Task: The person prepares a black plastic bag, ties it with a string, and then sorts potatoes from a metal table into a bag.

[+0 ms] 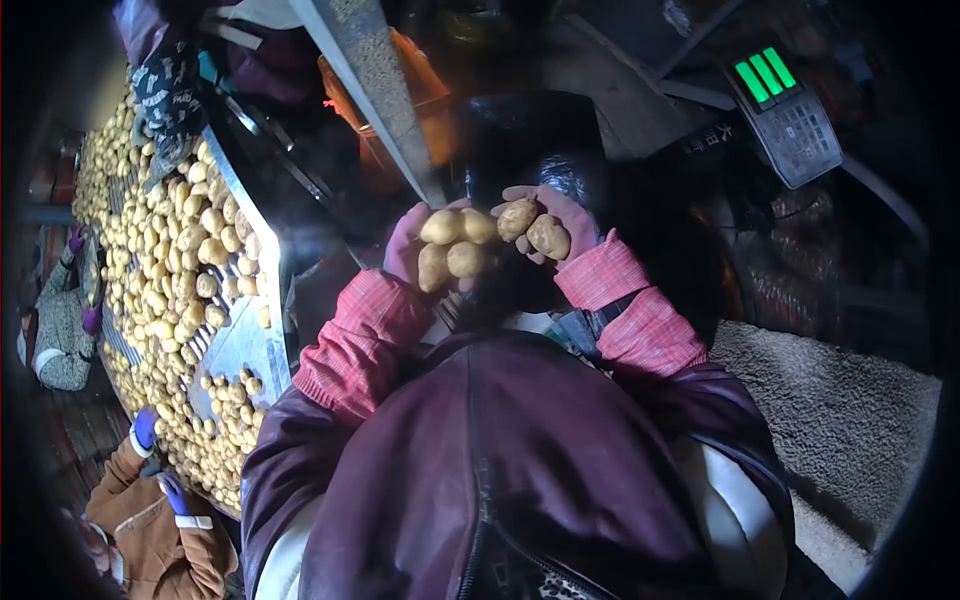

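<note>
My left hand (404, 243), in a pink glove, cups several pale yellow potatoes (464, 259) at the middle of the view. Just to its right, my right hand (569, 216), gloved too, holds two potatoes (548, 237) with its fingers curled behind them. These two look browner and more blotched than the ones on the left. Both hands are held in front of my chest, close together, over a dark container (530, 125) with shiny plastic in it. The potatoes cover parts of the fingers.
A metal-edged sorting table (250, 340) heaped with potatoes (170, 260) fills the left. Co-workers in a brown jacket (150, 510) and a grey top (62, 310) work beyond it. An orange crate (425, 100), a metal beam (370, 80) and a lit scale display (785, 115) stand ahead.
</note>
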{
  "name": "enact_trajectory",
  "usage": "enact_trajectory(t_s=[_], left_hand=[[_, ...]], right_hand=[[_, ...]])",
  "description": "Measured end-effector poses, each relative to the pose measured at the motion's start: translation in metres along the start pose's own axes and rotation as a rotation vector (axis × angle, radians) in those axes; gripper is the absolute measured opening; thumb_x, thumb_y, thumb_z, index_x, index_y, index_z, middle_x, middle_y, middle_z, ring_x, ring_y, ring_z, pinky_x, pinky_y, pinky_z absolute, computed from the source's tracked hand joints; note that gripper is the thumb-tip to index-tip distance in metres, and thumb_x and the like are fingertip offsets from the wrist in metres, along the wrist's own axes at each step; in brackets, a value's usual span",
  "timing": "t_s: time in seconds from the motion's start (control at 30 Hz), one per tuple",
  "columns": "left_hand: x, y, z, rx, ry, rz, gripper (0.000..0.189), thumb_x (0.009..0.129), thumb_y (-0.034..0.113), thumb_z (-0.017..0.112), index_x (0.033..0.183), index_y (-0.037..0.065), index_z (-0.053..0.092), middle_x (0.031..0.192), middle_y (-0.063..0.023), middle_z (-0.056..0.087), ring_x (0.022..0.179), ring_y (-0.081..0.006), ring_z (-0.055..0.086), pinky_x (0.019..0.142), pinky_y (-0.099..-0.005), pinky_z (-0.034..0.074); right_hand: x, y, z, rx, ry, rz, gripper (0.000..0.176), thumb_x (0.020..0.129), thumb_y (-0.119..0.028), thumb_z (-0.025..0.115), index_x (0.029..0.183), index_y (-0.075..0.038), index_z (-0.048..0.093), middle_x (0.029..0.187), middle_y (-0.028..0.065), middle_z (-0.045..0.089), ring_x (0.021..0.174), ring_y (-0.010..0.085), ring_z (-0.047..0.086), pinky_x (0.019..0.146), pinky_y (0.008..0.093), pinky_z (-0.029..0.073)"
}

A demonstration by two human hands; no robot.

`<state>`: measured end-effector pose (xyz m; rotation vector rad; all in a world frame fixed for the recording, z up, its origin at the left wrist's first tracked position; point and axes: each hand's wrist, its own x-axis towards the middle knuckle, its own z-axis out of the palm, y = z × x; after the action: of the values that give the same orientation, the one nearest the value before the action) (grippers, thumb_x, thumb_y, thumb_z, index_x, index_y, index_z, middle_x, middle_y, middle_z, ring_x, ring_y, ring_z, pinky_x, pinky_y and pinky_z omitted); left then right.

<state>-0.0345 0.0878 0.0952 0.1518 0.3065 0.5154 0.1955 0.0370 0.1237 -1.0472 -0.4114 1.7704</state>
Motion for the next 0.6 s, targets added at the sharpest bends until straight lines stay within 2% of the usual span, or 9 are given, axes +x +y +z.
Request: enact_trajectory(t_s=[0.03,0.07,0.17,0.2,0.3,0.33,0.43,0.47,0.6], left_hand=[[0.007,-0.002,-0.005,0.016,-0.018,-0.01,0.066,0.092,0.058,0.044,0.134,0.007,0.048,0.122,-0.021,0.06,0.096,-0.0423,0.064,0.07,-0.0478,0.053],[0.015,-0.004,-0.008,-0.002,0.015,-0.006,0.061,0.094,0.055,0.041,0.131,0.007,0.051,0.121,-0.0201,0.061,0.096,-0.0417,0.063,0.074,-0.0495,0.052],[0.045,-0.006,-0.034,-0.036,-0.016,-0.112,0.057,0.096,0.053,0.038,0.129,0.008,0.052,0.122,-0.018,0.059,0.098,-0.041,0.061,0.076,-0.0502,0.051],[0.054,-0.003,-0.042,0.045,-0.225,-0.131,0.052,0.097,0.049,0.04,0.126,0.009,0.054,0.125,-0.017,0.058,0.105,-0.0404,0.059,0.082,-0.0536,0.05],[0.055,-0.009,-0.003,-0.07,0.259,-0.029,0.049,0.096,0.046,0.046,0.128,0.009,0.053,0.127,-0.0172,0.056,0.111,-0.0392,0.057,0.089,-0.059,0.047],[0.056,-0.007,-0.001,-0.119,0.312,-0.051,0.051,0.095,0.043,0.052,0.134,0.01,0.047,0.129,-0.0217,0.053,0.118,-0.0416,0.053,0.093,-0.0646,0.044],[0.049,-0.009,-0.027,-0.06,0.312,-0.059,0.059,0.094,0.044,0.054,0.14,0.011,0.038,0.131,-0.0263,0.051,0.118,-0.0452,0.052,0.093,-0.0653,0.044],[0.042,-0.01,-0.029,-0.046,0.445,-0.054,0.063,0.094,0.046,0.054,0.142,0.011,0.033,0.131,-0.0293,0.05,0.118,-0.0481,0.051,0.094,-0.0647,0.044],[0.012,-0.011,-0.05,-0.003,0.386,-0.054,0.059,0.094,0.048,0.052,0.137,0.009,0.041,0.127,-0.0273,0.053,0.11,-0.045,0.056,0.095,-0.0606,0.045]], right_hand=[[-0.002,-0.001,-0.006,-0.011,0.02,-0.015,0.042,0.094,-0.037,0.054,0.121,-0.005,0.057,0.101,0.012,0.068,0.061,0.0146,0.06,0.048,0.0227,0.043],[0.006,0.001,-0.023,0.096,-0.116,-0.019,0.043,0.088,-0.025,0.061,0.126,-0.005,0.055,0.103,0.0125,0.067,0.065,0.0161,0.062,0.05,0.0239,0.046],[0.01,0.006,-0.05,0.071,-0.088,-0.097,0.048,0.085,-0.02,0.063,0.129,-0.004,0.052,0.105,0.0122,0.066,0.069,0.0172,0.064,0.05,0.0245,0.048],[0.01,0.004,-0.055,0.051,-0.091,-0.113,0.047,0.086,-0.018,0.061,0.13,-0.004,0.052,0.109,0.0121,0.066,0.072,0.0179,0.064,0.055,0.0257,0.049],[0.019,0.005,-0.054,-0.053,0.207,-0.18,0.049,0.085,-0.02,0.055,0.13,-0.001,0.051,0.112,0.0181,0.064,0.074,0.0213,0.065,0.055,0.0278,0.052],[0.019,0.004,-0.051,-0.062,0.244,-0.183,0.048,0.085,-0.02,0.054,0.13,-0.001,0.052,0.111,0.0176,0.065,0.076,0.0221,0.065,0.057,0.0287,0.053],[0.017,-0.003,-0.045,-0.016,0.305,-0.168,0.044,0.087,-0.021,0.051,0.127,-0.003,0.055,0.11,0.0164,0.065,0.082,0.0244,0.067,0.063,0.0313,0.055],[0.018,-0.005,-0.047,0.048,0.291,-0.146,0.043,0.088,-0.022,0.051,0.126,-0.004,0.057,0.111,0.0161,0.065,0.083,0.025,0.068,0.065,0.0322,0.055],[0.021,-0.011,-0.043,0.066,0.258,-0.158,0.039,0.09,-0.026,0.057,0.122,-0.006,0.061,0.109,0.015,0.066,0.088,0.0274,0.068,0.071,0.0376,0.057]])
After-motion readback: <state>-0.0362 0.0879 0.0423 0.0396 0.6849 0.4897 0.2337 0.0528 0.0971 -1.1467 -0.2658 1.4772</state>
